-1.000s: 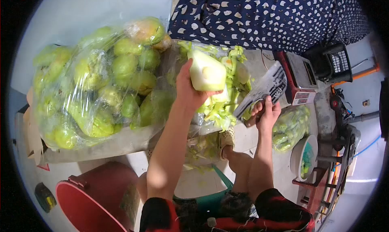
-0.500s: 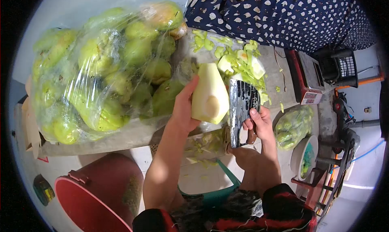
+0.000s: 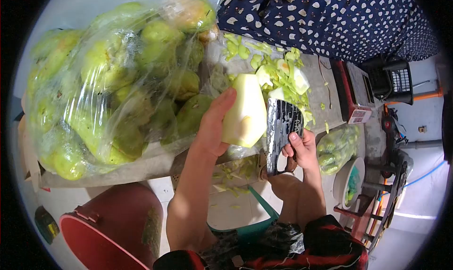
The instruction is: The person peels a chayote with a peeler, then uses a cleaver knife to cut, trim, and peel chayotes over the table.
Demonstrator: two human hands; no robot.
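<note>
- At the centre of the head view, inclining to 1 o'clock, a peeled fruit (image 3: 245,112), pale and tapered, stands with its narrow end at 12 o'clock and a rounded mark near its lower end.
- At the fruit's 8 to 9 o'clock side, the left hand (image 3: 213,124) is clamped on it; the fingers behind are hidden.
- At the fruit's 4 o'clock, the right hand (image 3: 303,149) is closed on a broad knife (image 3: 284,128), its thumb laid along the dark, pale-streaked blade. The two hands are apart.
- Between fruit and right hand, the blade lies just beside the fruit; contact cannot be told.
- Between 1 and 2 o'clock, green peelings (image 3: 279,74) lie heaped on a grey slab (image 3: 318,102).
- At 10 o'clock, a clear plastic bag (image 3: 111,72) bulges with unpeeled green fruits, one yellowish-orange at its upper right.
- From 1 to 2 o'clock, a dark blue cloth (image 3: 321,20) with pale figures hangs in folds.
- Between 2 and 3 o'clock, a red-sided scale (image 3: 355,88) stands near a black basket (image 3: 401,80).
- Just past 3 o'clock, a bag of green produce (image 3: 336,149); towards 4, a white basin (image 3: 340,187).
- Between 7 and 8 o'clock, a large red bucket (image 3: 118,223) lies open-mouthed.
</note>
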